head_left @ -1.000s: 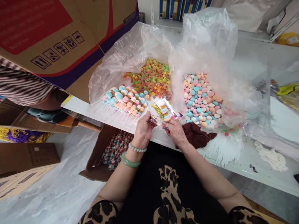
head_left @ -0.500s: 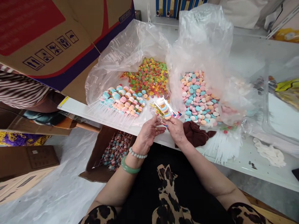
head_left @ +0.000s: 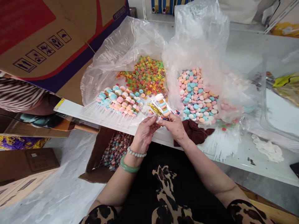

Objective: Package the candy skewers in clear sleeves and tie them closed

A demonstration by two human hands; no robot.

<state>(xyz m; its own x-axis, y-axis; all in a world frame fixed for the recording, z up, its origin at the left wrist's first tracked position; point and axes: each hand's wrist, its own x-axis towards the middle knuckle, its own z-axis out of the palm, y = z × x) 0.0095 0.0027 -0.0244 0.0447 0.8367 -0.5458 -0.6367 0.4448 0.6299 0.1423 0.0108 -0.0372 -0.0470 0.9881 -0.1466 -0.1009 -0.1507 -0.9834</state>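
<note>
The right hand [head_left: 175,127] pinched the candy skewer [head_left: 162,104] upright over the worktop [head_left: 252,169], beside gold twist ties [head_left: 154,109]. The left hand [head_left: 146,129] had thumb and fingertips pressed together, seemingly on a clear wrapper's edge. Finished skewers [head_left: 121,101] lay to the left, ring candies [head_left: 150,74] behind, disc candies [head_left: 197,95] and a brown cloth [head_left: 195,133] to the right.

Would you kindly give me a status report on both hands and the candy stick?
Left hand near gold ties, grip unclear. Right hand holding candy stick. Brown cloth beside right hand, not covering candy stick.
</note>
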